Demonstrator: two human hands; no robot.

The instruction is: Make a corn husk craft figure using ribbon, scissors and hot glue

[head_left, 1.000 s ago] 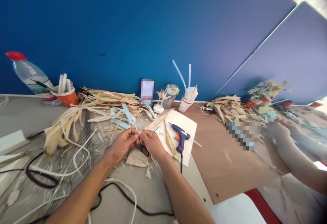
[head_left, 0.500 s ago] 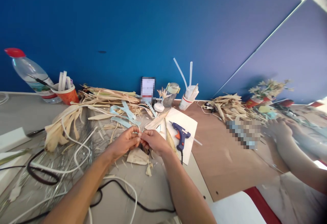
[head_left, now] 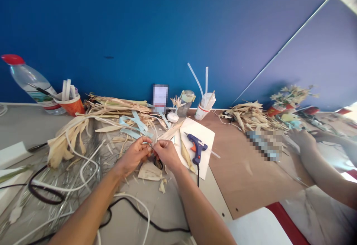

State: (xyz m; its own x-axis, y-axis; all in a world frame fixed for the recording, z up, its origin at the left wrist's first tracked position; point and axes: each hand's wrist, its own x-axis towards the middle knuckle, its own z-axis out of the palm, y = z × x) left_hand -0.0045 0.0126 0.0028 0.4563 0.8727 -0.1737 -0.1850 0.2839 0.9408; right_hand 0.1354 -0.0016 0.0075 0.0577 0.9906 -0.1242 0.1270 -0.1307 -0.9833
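Note:
My left hand [head_left: 137,153] and my right hand [head_left: 166,153] meet above the littered desk, fingertips pinched close together. A thin pale strand [head_left: 155,131] rises from between them; the small piece in the fingers is mostly hidden. Below my hands lies a piece of dry corn husk [head_left: 150,171]. A blue glue gun [head_left: 197,149] rests on a white sheet [head_left: 208,131] to the right of my right hand. Light blue strips [head_left: 135,122] and husk strips [head_left: 119,105] lie beyond my left hand.
White cables [head_left: 83,172] and a black cable [head_left: 156,228] loop across the desk. At the left are a bottle [head_left: 35,85] and an orange cup [head_left: 74,105]. A white cup with glue sticks [head_left: 202,111] stands behind. Another person's hand [head_left: 302,140] works at the right.
My fingertips have drawn slightly apart, and the thin strand shows more between them. The other person's arms have shifted at the right. The view has moved slightly.

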